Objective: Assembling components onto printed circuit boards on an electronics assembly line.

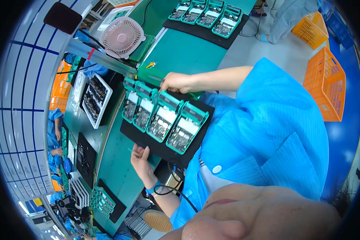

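Several green plastic housings (163, 119) with circuit boards inside stand in a row on a black mat (146, 141), close to my chest. My right hand (176, 82) is at the far end of the row, its fingers bent and closed beside the housings; what they grip is hidden. Near the mat's other end is my left hand (141, 158), wearing a blue wrist strap (153, 188) with a black cord. Its fingers curl together around a thin, pale stick-like piece (131, 150), which is too small to identify.
A pink round fan (122, 37) and a small yellow-handled tool (151, 65) are on the green bench (184, 56). More housings (206, 17) sit on another mat. A white tray (97, 100) of dark parts lies opposite. Orange crates (325, 84) stand behind; other people work along the line.
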A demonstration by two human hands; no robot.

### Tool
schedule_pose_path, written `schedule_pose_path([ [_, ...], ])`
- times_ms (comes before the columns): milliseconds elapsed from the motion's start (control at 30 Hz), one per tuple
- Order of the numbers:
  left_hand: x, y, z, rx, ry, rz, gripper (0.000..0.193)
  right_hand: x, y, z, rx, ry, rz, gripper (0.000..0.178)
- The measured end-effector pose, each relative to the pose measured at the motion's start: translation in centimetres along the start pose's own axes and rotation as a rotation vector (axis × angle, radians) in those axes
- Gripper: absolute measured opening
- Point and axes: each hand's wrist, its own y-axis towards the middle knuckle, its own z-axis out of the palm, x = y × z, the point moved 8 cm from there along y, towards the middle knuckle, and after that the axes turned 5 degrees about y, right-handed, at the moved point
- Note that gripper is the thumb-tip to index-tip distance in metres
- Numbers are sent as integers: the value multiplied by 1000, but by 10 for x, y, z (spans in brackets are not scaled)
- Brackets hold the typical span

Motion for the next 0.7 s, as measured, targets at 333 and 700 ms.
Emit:
schedule_pose_path([
  [333,7,21,4,418,-159,189,69,9,-34,-26,-403,-423,-303,12],
  [700,25,27,-100,619,-59,326,60,61,-82,-151,-520,-887,-587,35],
])
